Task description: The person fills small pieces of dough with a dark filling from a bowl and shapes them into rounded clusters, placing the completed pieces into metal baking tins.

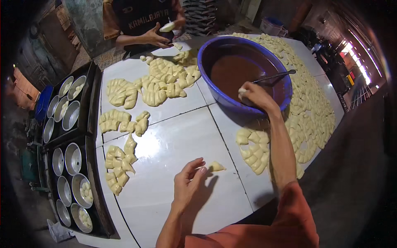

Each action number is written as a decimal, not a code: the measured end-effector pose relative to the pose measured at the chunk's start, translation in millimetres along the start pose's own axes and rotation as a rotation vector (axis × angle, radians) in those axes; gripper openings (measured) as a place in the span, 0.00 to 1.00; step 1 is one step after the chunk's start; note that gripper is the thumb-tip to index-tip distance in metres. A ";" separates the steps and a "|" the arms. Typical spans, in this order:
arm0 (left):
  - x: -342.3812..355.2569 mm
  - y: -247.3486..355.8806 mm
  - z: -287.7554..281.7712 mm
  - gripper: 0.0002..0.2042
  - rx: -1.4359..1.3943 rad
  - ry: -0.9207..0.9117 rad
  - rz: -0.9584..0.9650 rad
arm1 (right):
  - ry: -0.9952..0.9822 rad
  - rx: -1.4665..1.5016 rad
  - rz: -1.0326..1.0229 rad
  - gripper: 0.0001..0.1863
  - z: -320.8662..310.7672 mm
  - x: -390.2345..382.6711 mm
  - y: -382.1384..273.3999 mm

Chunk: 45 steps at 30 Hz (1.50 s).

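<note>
My left hand (pixel 188 182) is just above the white table, fingers loosely bent and apart, holding nothing. A small pale dough piece (pixel 216 166) lies on the tabletop just right of its fingertips. My right hand (pixel 257 97) reaches over the near rim of a large purple basin (pixel 219 99) containing a smooth brown filling (pixel 233 71). Its fingers are pinched together, with something whitish at the tips too small to name. A dark-handled utensil (pixel 275 77) leans in the basin, its lower end sunk in the filling. Under my right forearm sits a patch of cut dough (pixel 253 151).
Cut dough pieces (pixel 312 107) cover the table's right side; more dough clumps (pixel 122 93) lie left. Black trays (pixel 97 182) along the left edge hold round metal tins (pixel 73 158), some containing dough balls. Across the table, another person's hands (pixel 159 36) handle dough.
</note>
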<state>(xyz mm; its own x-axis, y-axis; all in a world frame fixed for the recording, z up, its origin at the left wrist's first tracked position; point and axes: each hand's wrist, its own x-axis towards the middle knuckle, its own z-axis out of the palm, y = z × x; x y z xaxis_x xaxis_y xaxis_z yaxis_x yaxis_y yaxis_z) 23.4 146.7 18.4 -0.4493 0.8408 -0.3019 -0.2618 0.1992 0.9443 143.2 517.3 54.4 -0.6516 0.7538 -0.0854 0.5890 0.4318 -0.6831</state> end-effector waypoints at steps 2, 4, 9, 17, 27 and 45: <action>-0.6 1.2 -0.3 0.20 -0.007 -0.027 -0.016 | -0.095 -0.120 -0.044 0.15 0.3 12.1 25.6; -2.6 4.8 -2.5 0.21 0.007 -0.071 -0.042 | -0.388 -0.273 -0.016 0.17 6.7 16.9 24.6; -3.6 1.4 -3.5 0.20 0.068 -0.146 -0.094 | -0.203 -0.026 0.083 0.19 -13.5 -15.2 -21.0; 10.4 11.2 19.1 0.22 -0.096 -0.263 -0.068 | 0.059 0.816 -0.034 0.09 13.0 -78.6 -62.7; 5.5 -22.4 3.4 0.19 -0.925 -0.172 -0.126 | -0.156 1.402 0.175 0.14 160.0 -168.7 -96.6; -26.0 -10.7 -81.4 0.18 -0.330 0.166 -0.045 | -0.068 0.841 -0.023 0.12 232.4 -217.3 -151.0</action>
<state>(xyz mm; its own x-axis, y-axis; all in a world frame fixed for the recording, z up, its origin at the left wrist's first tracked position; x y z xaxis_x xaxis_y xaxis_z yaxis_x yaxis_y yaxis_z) -31.6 81.7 5.5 -0.5564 0.7366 -0.3846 -0.5336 0.0382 0.8449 84.8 173.2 7.5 -0.7025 0.7060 -0.0897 0.0405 -0.0861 -0.9955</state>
